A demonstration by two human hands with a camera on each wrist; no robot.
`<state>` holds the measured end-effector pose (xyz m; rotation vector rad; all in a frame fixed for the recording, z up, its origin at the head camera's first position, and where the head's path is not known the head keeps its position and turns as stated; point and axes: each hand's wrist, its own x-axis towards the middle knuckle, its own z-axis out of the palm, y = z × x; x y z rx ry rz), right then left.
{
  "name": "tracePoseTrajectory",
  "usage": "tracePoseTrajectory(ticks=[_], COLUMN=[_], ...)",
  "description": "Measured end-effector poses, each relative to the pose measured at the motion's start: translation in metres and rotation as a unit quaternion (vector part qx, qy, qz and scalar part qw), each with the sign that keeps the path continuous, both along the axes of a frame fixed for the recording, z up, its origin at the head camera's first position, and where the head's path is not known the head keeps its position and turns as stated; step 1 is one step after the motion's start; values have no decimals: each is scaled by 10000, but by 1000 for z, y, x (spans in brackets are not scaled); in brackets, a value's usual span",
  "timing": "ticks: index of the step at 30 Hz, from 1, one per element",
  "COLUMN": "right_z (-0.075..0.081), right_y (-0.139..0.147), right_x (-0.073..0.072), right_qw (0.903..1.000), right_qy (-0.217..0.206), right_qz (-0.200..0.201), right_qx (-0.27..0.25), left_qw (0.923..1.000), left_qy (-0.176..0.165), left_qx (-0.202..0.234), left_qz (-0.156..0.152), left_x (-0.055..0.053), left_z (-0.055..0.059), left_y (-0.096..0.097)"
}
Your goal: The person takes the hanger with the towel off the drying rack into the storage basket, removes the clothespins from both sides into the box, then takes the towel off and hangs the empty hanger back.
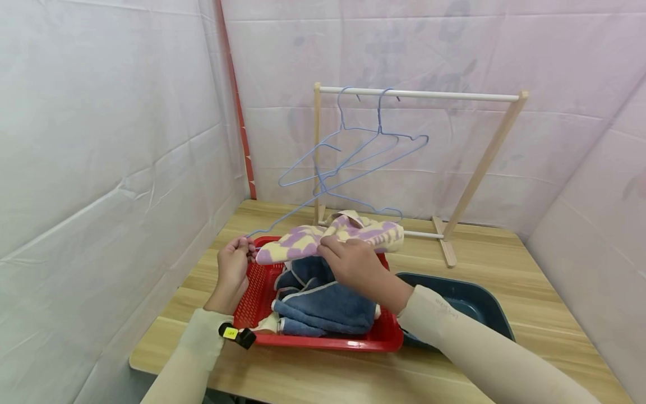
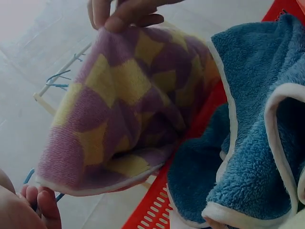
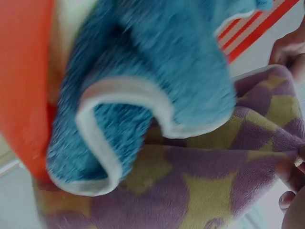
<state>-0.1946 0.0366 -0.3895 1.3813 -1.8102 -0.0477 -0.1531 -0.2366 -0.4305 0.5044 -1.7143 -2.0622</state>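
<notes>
My left hand (image 1: 233,269) grips the left corner of a blue wire hanger (image 1: 292,212), tilted above the basket. A purple and yellow patterned towel (image 1: 298,242) lies across the hanger's lower part and hides most of its bottom bar. With thumb and fingers my right hand (image 1: 353,264) pinches the towel near its middle; in the left wrist view the pinched edge of the towel (image 2: 95,119) is drawn up. One towel corner reaches close to my left fingertips (image 2: 47,202). Beneath both hands, blue towels (image 1: 328,306) with white edging lie in the red basket (image 1: 323,341).
Two more blue wire hangers (image 1: 379,115) hang from the white rail (image 1: 454,96) of a wooden-legged rack behind the basket. A dark blue tub (image 1: 474,289) stands right of the basket, partly under my right forearm. White sheeting (image 1: 126,140) encloses the wooden table (image 1: 535,303).
</notes>
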Motion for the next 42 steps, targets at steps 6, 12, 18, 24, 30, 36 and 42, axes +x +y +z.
tracePoseTrajectory(ticks=[6,12,18,24,30,36,42], right_z=[0,2,0,-13,-23,-32,-32], right_y=[1,5,10,19,21,19,17], right_x=[23,43,61,84,98,93,79], right_qw=[9983,9927,9852,9871,9901,9723,9607], right_qy=[85,269,502,161,-663,-1774,-2501], right_qz=[555,1054,1572,1589,839,6,-122], right_qx=[-168,-521,-457,94,907,1521,1199], left_qw=[9997,9990,9980,9957,9966,9981,9980], left_qy=[-84,-106,-30,87,180,253,367], left_qx=[138,287,519,723,636,395,322], left_qz=[199,319,358,567,487,410,389], left_x=[-3,-4,-7,-8,-6,-4,-2], left_z=[-2,-2,-3,-1,4,8,8], left_y=[-1,-4,-6,-6,-3,0,1])
